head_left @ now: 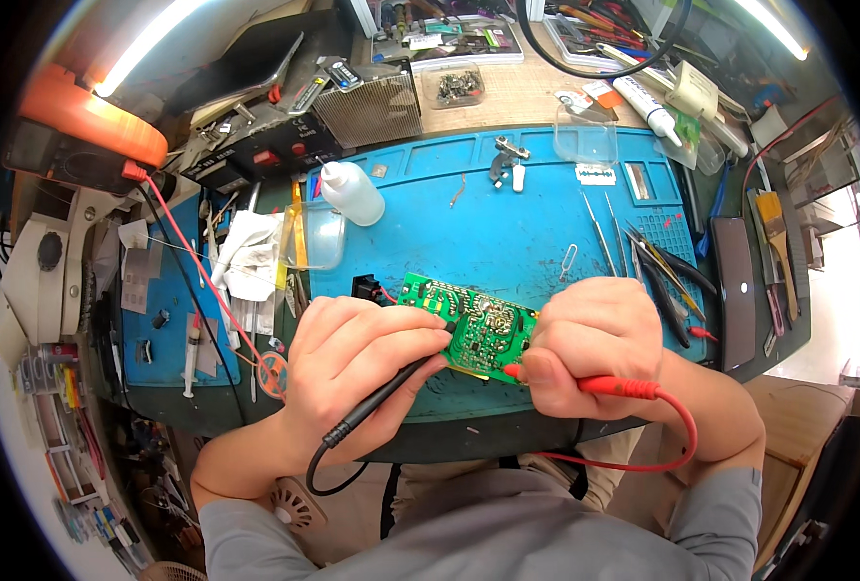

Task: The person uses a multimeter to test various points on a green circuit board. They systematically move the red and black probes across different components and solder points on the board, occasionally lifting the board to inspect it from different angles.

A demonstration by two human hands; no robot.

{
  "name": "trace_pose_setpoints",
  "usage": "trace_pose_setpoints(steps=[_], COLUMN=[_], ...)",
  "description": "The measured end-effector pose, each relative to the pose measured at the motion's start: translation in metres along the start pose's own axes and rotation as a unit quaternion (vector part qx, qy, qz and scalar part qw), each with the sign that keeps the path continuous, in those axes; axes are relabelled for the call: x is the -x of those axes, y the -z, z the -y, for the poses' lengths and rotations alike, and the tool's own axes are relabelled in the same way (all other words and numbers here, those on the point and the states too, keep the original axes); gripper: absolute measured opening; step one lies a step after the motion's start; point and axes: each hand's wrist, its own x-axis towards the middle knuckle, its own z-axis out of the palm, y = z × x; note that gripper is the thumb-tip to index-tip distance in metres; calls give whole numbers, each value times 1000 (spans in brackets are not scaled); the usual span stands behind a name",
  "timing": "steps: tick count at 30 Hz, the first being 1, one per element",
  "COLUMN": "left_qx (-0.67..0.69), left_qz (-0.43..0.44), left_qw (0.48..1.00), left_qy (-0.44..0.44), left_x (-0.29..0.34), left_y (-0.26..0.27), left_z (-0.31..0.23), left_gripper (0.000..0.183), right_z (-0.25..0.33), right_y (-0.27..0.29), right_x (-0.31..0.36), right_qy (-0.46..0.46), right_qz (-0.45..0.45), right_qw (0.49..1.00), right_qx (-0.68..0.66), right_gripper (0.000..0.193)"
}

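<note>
A green circuit board [473, 327] is held between my two hands above the front of the blue work mat, its soldered side facing up. My left hand [362, 363] is closed on a black multimeter probe [372, 407] and reaches over the board's left part. In my right hand [594, 349], closed as well, is a red multimeter probe [618, 386], its front end by the board's right lower edge. Both probe tips are too small or hidden to make out. A black socket [365, 287] with a red wire sits at the board's left end.
An orange-cased multimeter [86, 126] stands at the far left with red and black leads. On the blue mat [430, 223] are a white squeeze bottle [352, 194], a paper clip [568, 261], tweezers [599, 232] and black-handled pliers [664, 290]. A phone [734, 290] lies at the right.
</note>
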Motion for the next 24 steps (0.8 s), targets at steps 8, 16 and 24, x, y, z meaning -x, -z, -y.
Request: trace_pose_setpoints(steps=[8, 16, 24], left_qx=[58, 81, 89], left_qz=[-16, -11, -23], left_qw=[998, 997, 996], left_qy=[8, 0, -7], left_x=[0, 2, 2], left_y=[12, 12, 7], left_z=[-4, -2, -2], left_gripper=[18, 13, 9], right_z=[-1, -1, 0], right_y=[-2, -5, 17], right_x=[0, 2, 0], right_qy=[-5, -5, -36], right_qz=[-11, -33, -35], right_qw=[1000, 999, 999], right_qx=[-10, -28, -4], right_gripper=[35, 34, 24])
